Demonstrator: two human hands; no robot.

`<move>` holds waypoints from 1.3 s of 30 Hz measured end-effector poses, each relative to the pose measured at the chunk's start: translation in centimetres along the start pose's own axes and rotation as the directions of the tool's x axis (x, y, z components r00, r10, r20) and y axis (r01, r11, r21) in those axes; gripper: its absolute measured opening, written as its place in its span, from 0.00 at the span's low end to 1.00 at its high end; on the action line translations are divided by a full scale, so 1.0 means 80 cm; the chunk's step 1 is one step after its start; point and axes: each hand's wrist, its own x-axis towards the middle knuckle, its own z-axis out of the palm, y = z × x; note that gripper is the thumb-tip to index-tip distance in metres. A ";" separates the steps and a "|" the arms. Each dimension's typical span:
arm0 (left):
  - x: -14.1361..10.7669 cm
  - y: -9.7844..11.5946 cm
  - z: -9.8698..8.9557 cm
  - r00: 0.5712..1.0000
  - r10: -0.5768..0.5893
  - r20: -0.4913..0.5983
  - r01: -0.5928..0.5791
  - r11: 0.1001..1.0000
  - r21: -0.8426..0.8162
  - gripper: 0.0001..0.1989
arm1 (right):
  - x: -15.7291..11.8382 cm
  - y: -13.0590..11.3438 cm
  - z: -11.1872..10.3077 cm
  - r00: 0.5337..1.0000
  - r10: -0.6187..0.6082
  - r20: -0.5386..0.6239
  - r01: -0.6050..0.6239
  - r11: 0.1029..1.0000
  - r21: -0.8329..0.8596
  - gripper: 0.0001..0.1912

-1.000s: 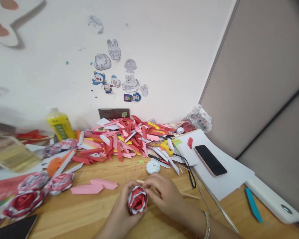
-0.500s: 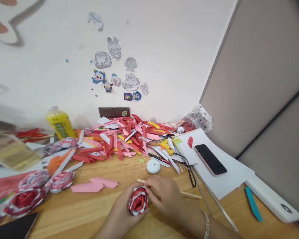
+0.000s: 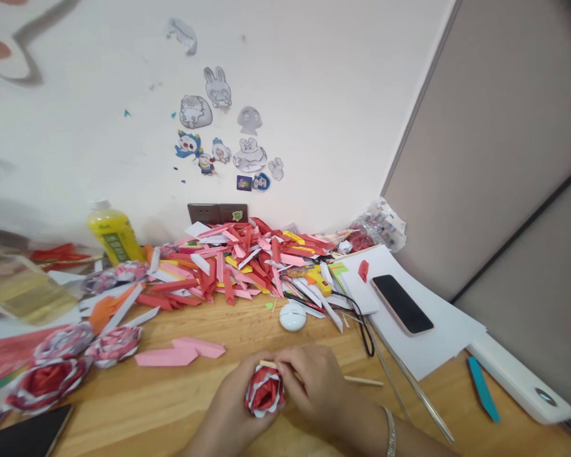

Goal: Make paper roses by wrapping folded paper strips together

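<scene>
A red-and-white folded paper rose [image 3: 265, 391] faces up at the front of the table. My left hand [image 3: 232, 398] is wrapped round its left side and underside. From the right, my right hand [image 3: 318, 384] reaches the flower with its fingers closed in a pinch on a thin wooden stick [image 3: 267, 364], whose pale end lies at the rose's upper rim. Another wooden stick [image 3: 364, 381] rests on the table right of my right hand. Two pink folded paper strips [image 3: 181, 353] lie to the left, and a white rounded case [image 3: 292, 317] stands just beyond my hands.
A heap of folded paper strips [image 3: 238, 260] runs along the wall, with a yellow glue gun [image 3: 320, 279] beside it. Finished paper roses [image 3: 47, 384] and a bottle [image 3: 117, 231] are at left. A phone [image 3: 402, 304] lies on white paper [image 3: 438, 349] at right.
My right hand has brought the stick's end down from beyond the rose to its upper rim. My left hand keeps hold of the rose, almost in place.
</scene>
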 end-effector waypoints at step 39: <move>-0.002 0.004 -0.005 0.998 0.037 -0.056 -0.036 0.999 0.029 0.16 | 0.004 -0.005 -0.005 0.995 -0.043 -0.086 0.033 0.993 -0.113 0.18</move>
